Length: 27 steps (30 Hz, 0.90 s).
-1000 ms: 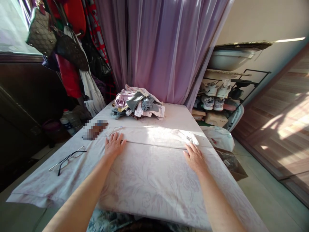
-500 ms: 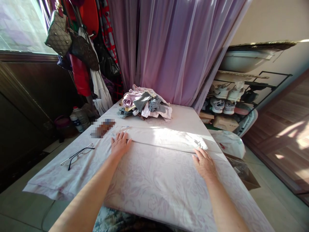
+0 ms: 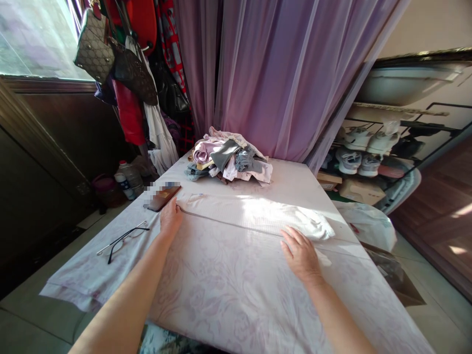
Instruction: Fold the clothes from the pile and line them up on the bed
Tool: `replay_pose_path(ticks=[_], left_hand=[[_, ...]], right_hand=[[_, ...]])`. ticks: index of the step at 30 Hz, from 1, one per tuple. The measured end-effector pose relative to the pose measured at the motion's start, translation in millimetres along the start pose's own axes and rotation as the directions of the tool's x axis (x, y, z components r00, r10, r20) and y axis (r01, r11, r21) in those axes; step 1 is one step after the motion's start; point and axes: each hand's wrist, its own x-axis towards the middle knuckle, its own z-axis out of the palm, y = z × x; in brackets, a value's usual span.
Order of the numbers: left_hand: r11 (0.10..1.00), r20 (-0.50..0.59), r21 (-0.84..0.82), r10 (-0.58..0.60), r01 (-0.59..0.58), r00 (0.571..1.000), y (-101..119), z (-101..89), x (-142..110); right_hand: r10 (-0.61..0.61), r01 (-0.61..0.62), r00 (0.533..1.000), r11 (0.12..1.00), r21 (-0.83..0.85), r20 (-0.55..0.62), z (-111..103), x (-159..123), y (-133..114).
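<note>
Floral bedsheet (image 3: 221,295): left hand (image 3: 170,220) and right hand (image 3: 300,255) rest flat on it, fingers open, gripping nothing, beside a long crease (image 3: 228,222).

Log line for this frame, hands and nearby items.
left hand: flat on floral cloth, beside blurred dark item | right hand: flat on same cloth | nearby: clothes pile, eyeglasses

The sheet (image 3: 228,290) is soft, matt printed cloth, the curtain (image 3: 273,78) thin, faintly sheeny fabric, the glasses (image 3: 123,241) fine smooth metal, and the box (image 3: 361,191) rough, matt cardboard.
</note>
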Motion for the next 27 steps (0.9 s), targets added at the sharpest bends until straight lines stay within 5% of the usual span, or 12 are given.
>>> replay_pose_path(ticks=[7, 11, 16, 27], left_hand=[[0.999, 0.042, -0.047, -0.013, 0.015, 0.999, -12.9, -5.5, 4.5], [0.997, 0.055, -0.083, 0.001, 0.003, 0.998, -16.7, -4.3, 4.7], [0.995, 0.028, -0.093, 0.036, -0.033, 0.999, -18.3, 0.0, 3.0], [0.993, 0.048, 0.010, 0.119, -0.120, 0.992, -15.7, -1.0, -0.7]], right_hand=[[-0.150, 0.105, 0.980, 0.947, 0.304, 0.129, 21.4, 76.2, -110.5], [-0.154, 0.061, 0.951, 0.943, 0.326, 0.267, 44.5, 109.1, -155.9], [-0.152, 0.039, 0.928, 0.947, 0.318, 0.339, 65.2, 117.0, -163.7], [-0.119, 0.045, 0.974, 0.936, 0.350, 0.192, 75.6, 109.1, -156.9]])
